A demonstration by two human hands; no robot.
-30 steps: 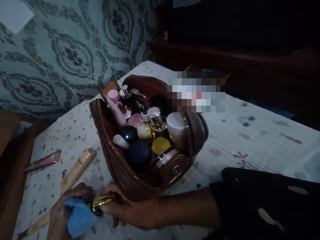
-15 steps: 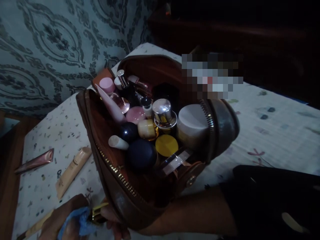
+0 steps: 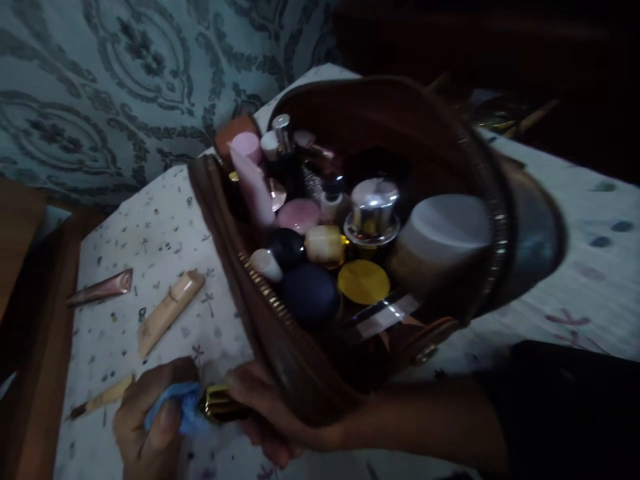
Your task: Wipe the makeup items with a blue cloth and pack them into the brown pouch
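Blue cloth (image 3: 186, 402) now less visible, brown bag (image 3: 313, 380) larger in view

No legible lettering or numbers

We have a bag (image 3: 315, 380) at mid-frame on the table (image 3: 170, 200), with a jar (image 3: 447, 230) inside at its right. The wall (image 3: 145, 60) stands behind, upper left. Left of the bag lies one tube (image 3: 171, 312), a second tube (image 3: 103, 289) beyond it. Below both, we see a brush (image 3: 103, 395) beside the left hand (image 3: 150, 420). That hand's rag (image 3: 173, 403) meets an item (image 3: 217, 403) in the right hand (image 3: 280, 413), below the bag.
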